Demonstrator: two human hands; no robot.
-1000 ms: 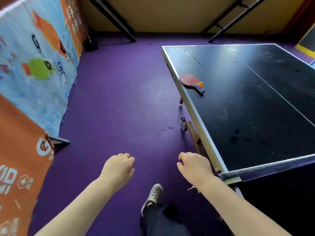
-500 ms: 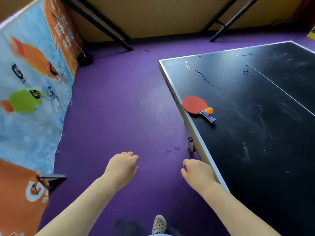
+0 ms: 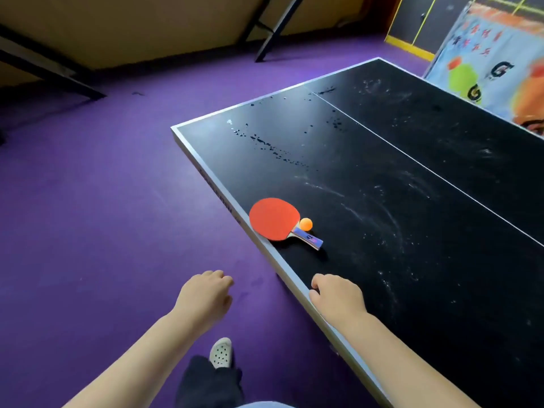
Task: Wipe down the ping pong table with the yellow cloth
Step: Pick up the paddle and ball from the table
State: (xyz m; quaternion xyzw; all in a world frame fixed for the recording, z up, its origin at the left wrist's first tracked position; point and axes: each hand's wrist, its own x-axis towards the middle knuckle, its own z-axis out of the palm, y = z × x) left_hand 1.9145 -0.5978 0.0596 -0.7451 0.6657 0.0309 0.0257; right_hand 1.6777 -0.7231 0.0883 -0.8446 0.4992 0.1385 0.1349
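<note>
The ping pong desk [image 3: 382, 231] fills the view from 12 o'clock round to 5 o'clock. Its top is black with a pale metal rim and one white line down its length. The surface is dull with whitish swirls and smears, and a trail of dark specks runs near the far corner at 12 o'clock. One red paddle [image 3: 273, 218] lies flat at the desk's near long edge, its head partly over the rim. One orange ball [image 3: 306, 224] sits just beside it at its 3 o'clock side, by the handle. There are two grips in view. The left grip [image 3: 206, 295] hangs over the purple floor [image 3: 88, 201] at 6 o'clock, fingers loosely curled and holding nothing. The right grip [image 3: 338, 298] is over the desk's rim at 5 o'clock, also loosely curled and holding nothing; whether it touches the rim cannot be told. One pale shoe [image 3: 220, 352] shows below the left grip. One colourful banner [image 3: 494, 60] stands beyond the desk at 2 o'clock.
</note>
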